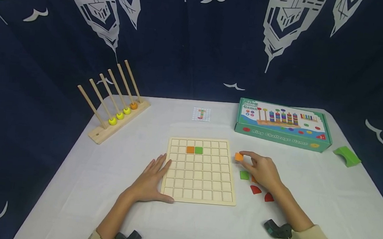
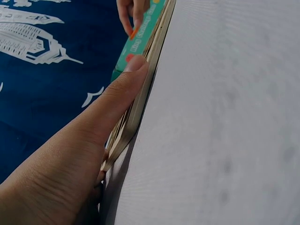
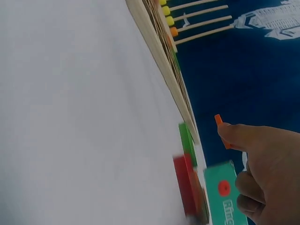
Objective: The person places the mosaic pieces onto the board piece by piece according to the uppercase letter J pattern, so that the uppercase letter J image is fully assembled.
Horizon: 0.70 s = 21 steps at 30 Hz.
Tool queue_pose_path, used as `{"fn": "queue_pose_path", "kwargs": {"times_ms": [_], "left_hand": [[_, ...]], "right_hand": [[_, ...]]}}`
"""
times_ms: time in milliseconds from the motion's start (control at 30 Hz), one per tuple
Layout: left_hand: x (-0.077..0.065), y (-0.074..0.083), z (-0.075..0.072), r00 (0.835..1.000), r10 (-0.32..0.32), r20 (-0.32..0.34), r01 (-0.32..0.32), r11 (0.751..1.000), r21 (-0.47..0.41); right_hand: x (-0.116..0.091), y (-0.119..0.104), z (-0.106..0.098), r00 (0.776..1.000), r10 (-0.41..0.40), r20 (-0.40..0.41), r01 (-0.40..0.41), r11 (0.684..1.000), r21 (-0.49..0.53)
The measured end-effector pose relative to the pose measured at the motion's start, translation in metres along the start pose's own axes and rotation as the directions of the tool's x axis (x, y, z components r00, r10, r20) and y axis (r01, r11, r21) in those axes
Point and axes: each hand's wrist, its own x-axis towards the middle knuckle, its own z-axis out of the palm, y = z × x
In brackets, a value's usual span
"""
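Note:
My right hand (image 1: 263,170) pinches an orange square tile (image 1: 238,156) between thumb and fingertips, just beyond the right edge of a wooden grid board (image 1: 203,175). In the right wrist view the tile (image 3: 218,120) shows edge-on at the thumb. My left hand (image 1: 152,178) rests with spread fingers at the board's left edge, its thumb on the near left corner. One orange tile (image 1: 190,149) and one green tile (image 1: 198,150) sit side by side in the board's second row. Below my right hand lie a green square (image 1: 244,175) and red quarter-round pieces (image 1: 255,189), with another orange piece partly hidden.
A small pattern card (image 1: 201,114) lies behind the board. To the back left stands a wooden peg rack (image 1: 119,122) with yellow and orange beads. At the back right are a green game box (image 1: 283,125) and a green arch block (image 1: 347,156).

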Motion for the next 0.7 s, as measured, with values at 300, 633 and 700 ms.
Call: {"fn": "queue_pose_path", "kwargs": {"times_ms": [300,633,700], "left_hand": [[0.0,0.0,-0.001,1.0,0.006,-0.004,-0.006,1.0,-0.01],[0.0,0.0,0.0,1.0,-0.002,0.003,0.002,1.0,-0.007],[0.0,0.0,0.0,1.0,-0.004,0.006,0.004,1.0,-0.007]], "right_hand": [[0.021,-0.024,0.026,0.996,-0.082,0.026,0.081,0.995,0.063],[0.042,-0.045,0.051,0.993,-0.091,0.077,0.081,0.99,0.118],[0.045,-0.047,0.056,0.993,-0.092,0.077,0.083,0.99,0.112]]}}
